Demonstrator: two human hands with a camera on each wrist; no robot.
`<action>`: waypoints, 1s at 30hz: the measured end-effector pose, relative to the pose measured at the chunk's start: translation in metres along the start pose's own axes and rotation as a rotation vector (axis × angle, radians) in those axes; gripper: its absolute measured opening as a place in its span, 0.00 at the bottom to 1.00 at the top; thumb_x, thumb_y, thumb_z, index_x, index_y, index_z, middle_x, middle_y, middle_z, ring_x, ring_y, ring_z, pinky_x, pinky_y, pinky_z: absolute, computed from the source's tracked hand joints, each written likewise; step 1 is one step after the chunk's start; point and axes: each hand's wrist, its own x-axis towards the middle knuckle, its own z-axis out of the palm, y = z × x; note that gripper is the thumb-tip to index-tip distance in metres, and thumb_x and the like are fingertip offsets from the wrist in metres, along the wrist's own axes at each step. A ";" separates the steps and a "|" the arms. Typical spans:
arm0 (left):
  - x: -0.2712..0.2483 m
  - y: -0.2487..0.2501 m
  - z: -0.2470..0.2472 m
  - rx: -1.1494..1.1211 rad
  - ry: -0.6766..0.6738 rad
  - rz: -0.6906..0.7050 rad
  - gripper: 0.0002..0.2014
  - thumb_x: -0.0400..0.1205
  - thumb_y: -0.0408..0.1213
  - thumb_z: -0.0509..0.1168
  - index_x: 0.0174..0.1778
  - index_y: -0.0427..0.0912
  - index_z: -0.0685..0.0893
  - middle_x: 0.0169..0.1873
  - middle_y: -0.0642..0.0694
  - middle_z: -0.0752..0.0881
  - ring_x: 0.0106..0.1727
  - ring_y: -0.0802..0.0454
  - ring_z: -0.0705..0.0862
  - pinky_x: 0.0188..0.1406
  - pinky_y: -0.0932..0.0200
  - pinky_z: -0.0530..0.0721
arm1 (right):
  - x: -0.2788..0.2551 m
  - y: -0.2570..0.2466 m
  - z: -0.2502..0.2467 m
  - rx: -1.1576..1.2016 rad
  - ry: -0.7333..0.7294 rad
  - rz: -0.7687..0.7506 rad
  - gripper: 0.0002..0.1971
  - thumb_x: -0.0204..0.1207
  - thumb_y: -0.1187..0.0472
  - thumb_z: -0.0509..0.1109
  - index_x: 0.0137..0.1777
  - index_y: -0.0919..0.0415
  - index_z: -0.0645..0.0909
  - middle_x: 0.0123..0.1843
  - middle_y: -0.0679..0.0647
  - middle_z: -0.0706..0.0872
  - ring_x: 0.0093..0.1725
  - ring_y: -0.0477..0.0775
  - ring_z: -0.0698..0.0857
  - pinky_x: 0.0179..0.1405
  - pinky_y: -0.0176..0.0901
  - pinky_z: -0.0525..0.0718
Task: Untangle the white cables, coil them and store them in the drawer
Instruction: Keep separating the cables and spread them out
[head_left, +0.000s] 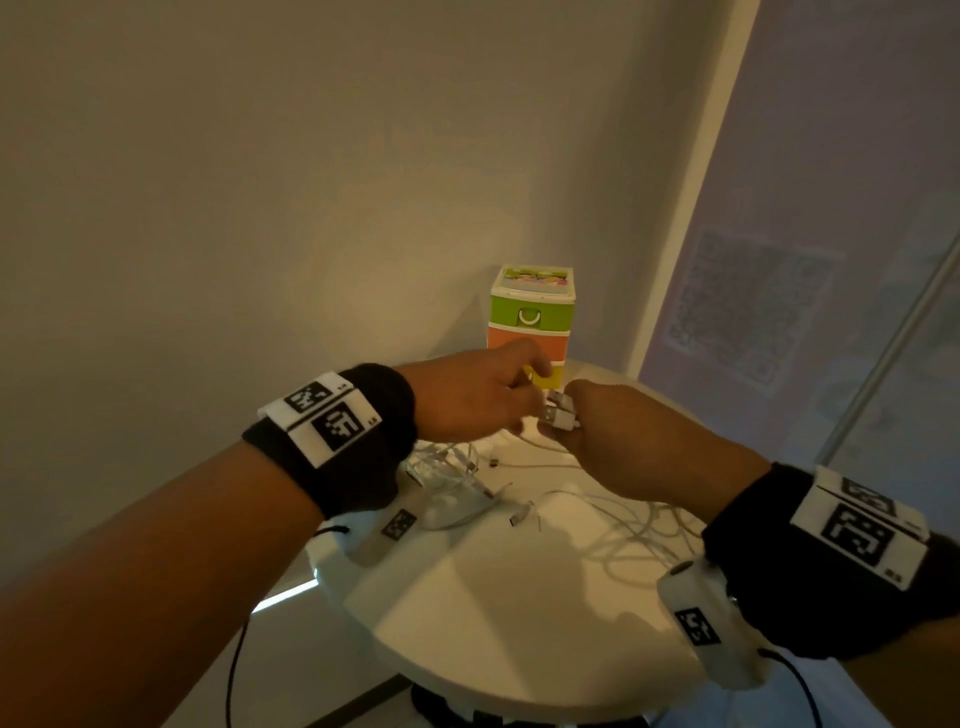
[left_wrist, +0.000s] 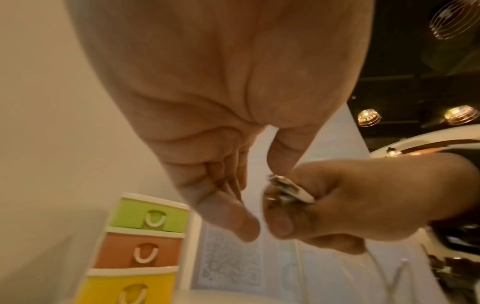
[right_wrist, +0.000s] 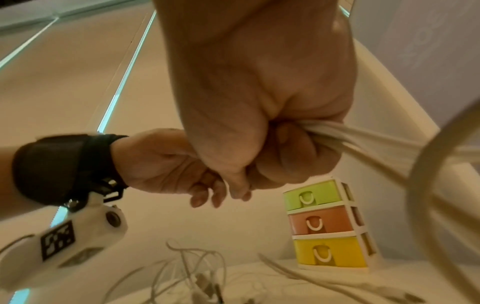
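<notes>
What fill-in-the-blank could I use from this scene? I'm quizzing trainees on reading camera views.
1. The right hand grips a bundle of white ____.
2. The drawer unit has a green drawer on top, an orange one in the middle and a ____ one at the bottom.
3. All three drawers are ____.
4. More loose cables lie on the white ____.

Missing words: cables; yellow; closed; table

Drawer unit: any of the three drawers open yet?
No: the green, orange and yellow drawers all sit flush in the frame.
</notes>
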 end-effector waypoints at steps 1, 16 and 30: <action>-0.003 -0.004 -0.007 0.049 0.001 -0.014 0.12 0.86 0.42 0.56 0.65 0.48 0.74 0.54 0.49 0.85 0.49 0.55 0.84 0.51 0.55 0.82 | -0.001 0.004 -0.001 -0.011 0.012 0.041 0.15 0.82 0.44 0.59 0.48 0.56 0.76 0.39 0.50 0.82 0.37 0.52 0.81 0.35 0.44 0.77; -0.010 -0.050 0.013 0.665 -0.062 -0.098 0.12 0.84 0.48 0.61 0.57 0.50 0.86 0.56 0.48 0.80 0.55 0.47 0.81 0.53 0.52 0.80 | -0.013 0.012 -0.005 -0.063 0.108 0.178 0.07 0.80 0.53 0.62 0.43 0.54 0.72 0.41 0.54 0.85 0.36 0.55 0.79 0.36 0.46 0.79; -0.008 -0.013 0.028 -0.176 0.391 0.098 0.06 0.88 0.41 0.54 0.52 0.50 0.76 0.38 0.48 0.91 0.37 0.56 0.89 0.36 0.62 0.85 | 0.008 -0.015 -0.014 0.629 0.236 0.024 0.16 0.79 0.42 0.63 0.49 0.52 0.85 0.46 0.51 0.91 0.48 0.54 0.88 0.54 0.59 0.85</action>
